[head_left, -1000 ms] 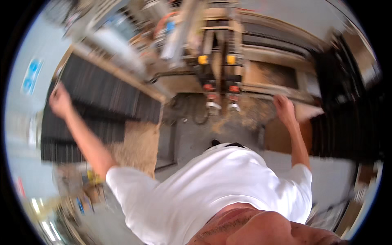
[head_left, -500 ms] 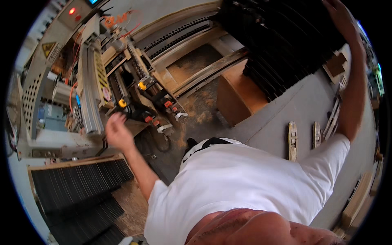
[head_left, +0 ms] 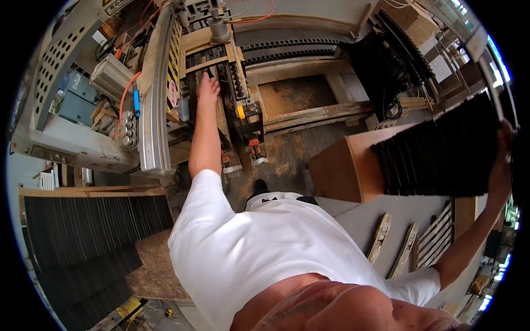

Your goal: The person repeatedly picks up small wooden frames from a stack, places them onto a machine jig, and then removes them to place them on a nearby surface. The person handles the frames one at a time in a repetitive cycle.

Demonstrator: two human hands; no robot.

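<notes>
- The left hand (head_left: 207,86), half a second ago raised in the air near the machine (head_left: 221,66), now lies flat on the machine's wooden frame, fingers spread, gripping nothing.
- The right hand (head_left: 501,165) stays far out to the side, fingers wrapped around the edge of a black ribbed panel (head_left: 441,151), now tilted above the brown box (head_left: 342,165).

The slatted panel (head_left: 441,157) looks matt black and ribbed. Beside it, the box (head_left: 339,171) is smooth brown wood. Left of the box, the machine frame (head_left: 152,99) is dull grey metal, dusty.
</notes>
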